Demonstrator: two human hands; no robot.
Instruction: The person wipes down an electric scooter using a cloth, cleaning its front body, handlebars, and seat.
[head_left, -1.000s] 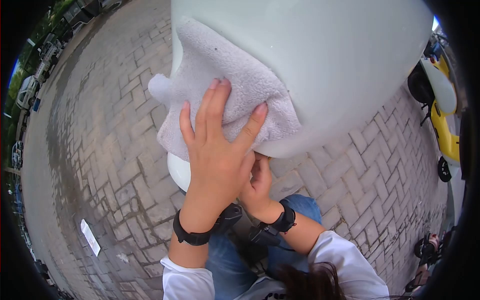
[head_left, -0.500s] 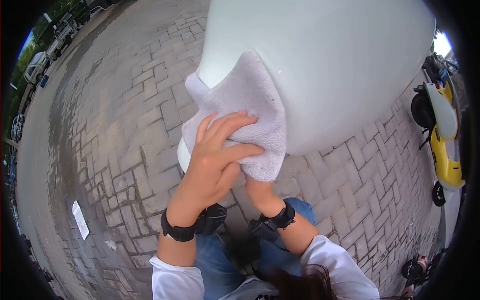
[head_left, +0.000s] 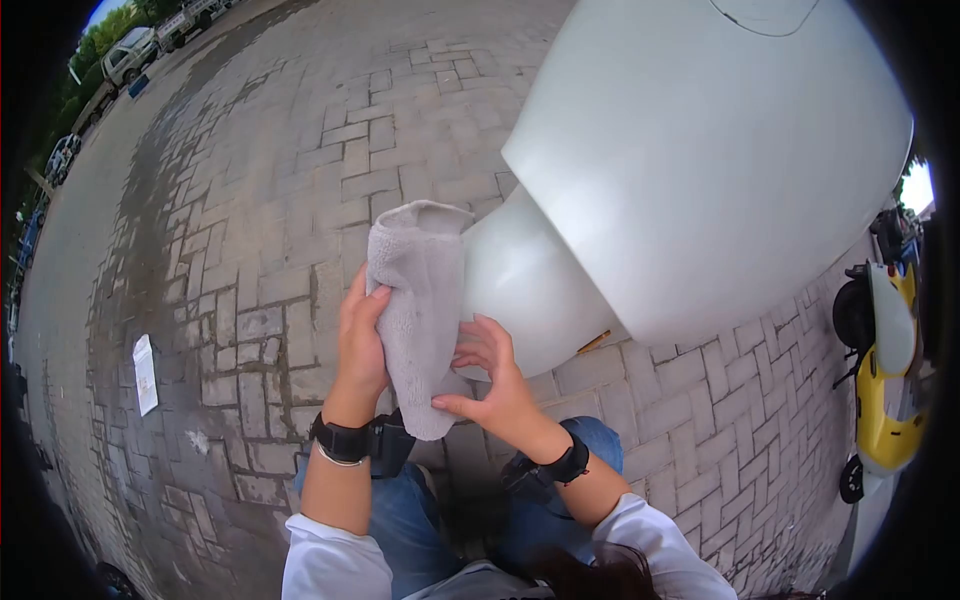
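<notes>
A pale grey-lilac cloth (head_left: pixel 415 320), folded into a long strip, hangs upright between my hands. My left hand (head_left: pixel 362 335) grips its left edge, thumb in front and fingers mostly hidden behind. At the lower right edge is my right hand (head_left: pixel 500 385), its thumb on the cloth and its bent fingers curled beside the edge. Just beyond the cloth stands glossy white bodywork (head_left: pixel 700 180), with a rounded lower white part (head_left: pixel 535 285) partly covered by the cloth. A small orange strip (head_left: pixel 594 342) shows under that part.
Grey paving bricks (head_left: pixel 280 250) cover the ground. A white paper packet (head_left: pixel 146 375) lies at left. A yellow and white scooter (head_left: pixel 885 380) stands at right. Far off at upper left is a parked truck (head_left: pixel 130 55). My knees in jeans (head_left: pixel 590 440) are below.
The cloth has come away from the white surface and is now folded into a strip. My hands have moved apart to its two sides. The view has shifted, revealing more of the bodywork.
</notes>
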